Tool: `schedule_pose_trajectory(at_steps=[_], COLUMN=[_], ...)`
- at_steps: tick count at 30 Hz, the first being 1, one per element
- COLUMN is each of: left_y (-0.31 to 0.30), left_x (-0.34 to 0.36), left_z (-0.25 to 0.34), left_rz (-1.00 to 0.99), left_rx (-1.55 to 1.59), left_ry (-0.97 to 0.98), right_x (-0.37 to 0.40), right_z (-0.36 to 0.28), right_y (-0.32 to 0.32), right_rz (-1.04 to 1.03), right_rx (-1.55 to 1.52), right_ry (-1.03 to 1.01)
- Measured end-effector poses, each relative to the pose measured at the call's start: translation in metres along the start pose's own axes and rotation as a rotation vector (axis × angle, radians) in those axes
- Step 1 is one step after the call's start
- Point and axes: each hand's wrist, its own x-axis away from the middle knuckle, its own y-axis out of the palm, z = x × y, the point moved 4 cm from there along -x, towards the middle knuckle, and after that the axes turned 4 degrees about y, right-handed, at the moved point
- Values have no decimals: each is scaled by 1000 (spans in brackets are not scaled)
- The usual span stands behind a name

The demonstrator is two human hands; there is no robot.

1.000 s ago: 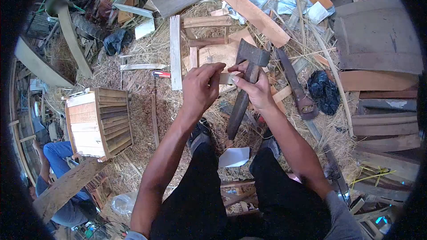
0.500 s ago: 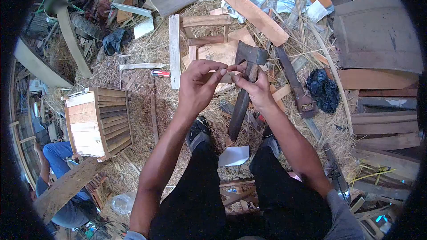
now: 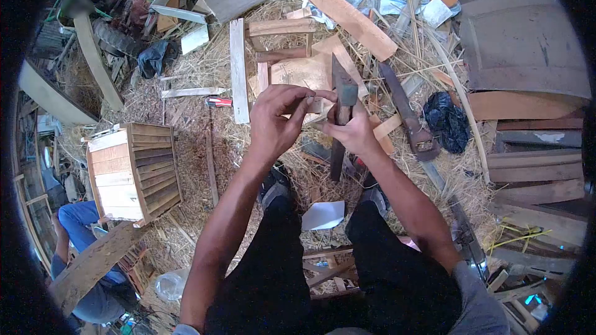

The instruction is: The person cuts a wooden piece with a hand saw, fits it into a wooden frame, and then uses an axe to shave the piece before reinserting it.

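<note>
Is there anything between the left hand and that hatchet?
Yes: a small pale piece is at the fingertips of the left hand, on the side facing the hatchet. The right hand is wrapped around the hatchet's handle.

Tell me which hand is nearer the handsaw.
Right. The right hand, on the axe, is just left of the handsaw; the left hand is farther left, beyond the axe.
</note>
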Motion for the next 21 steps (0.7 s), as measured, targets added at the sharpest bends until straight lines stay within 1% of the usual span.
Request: schedule_pose_trajectory(at_steps=[1, 2, 3, 5, 8, 11, 14, 17, 20, 21], left_y=[1, 1, 2, 2, 5, 4, 2, 3, 2, 2], left_x=[1, 2, 1, -1, 5, 6, 5, 6, 4, 5], left_z=[0, 0, 0, 0, -13, -13, -11, -14, -11, -11], left_rz=[5, 10, 0, -23, -10, 2, -21, 32, 1, 14], left_rx=[-3, -6, -33, -87, -64, -38, -83, -120, -93, -115], left_ry=[-10, -20, 43, 170, 103, 45, 14, 87, 52, 81], right_x=[-1, -3, -4, -9, -11, -13, -16, -16, -17, -17], right_z=[-1, -1, -1, 0, 13, 14, 11, 6, 11, 9], right_y=[2, 6, 10, 17, 13, 12, 11, 11, 9, 9], right_rz=[7, 15, 22, 41, 10, -8, -10, -14, -28, -32], right_rx=[55, 31, 7, -200, -96, -61, -28, 13, 74, 70], right_ry=[0, -7, -14, -42, -14, -5, -32, -24, 20, 23])
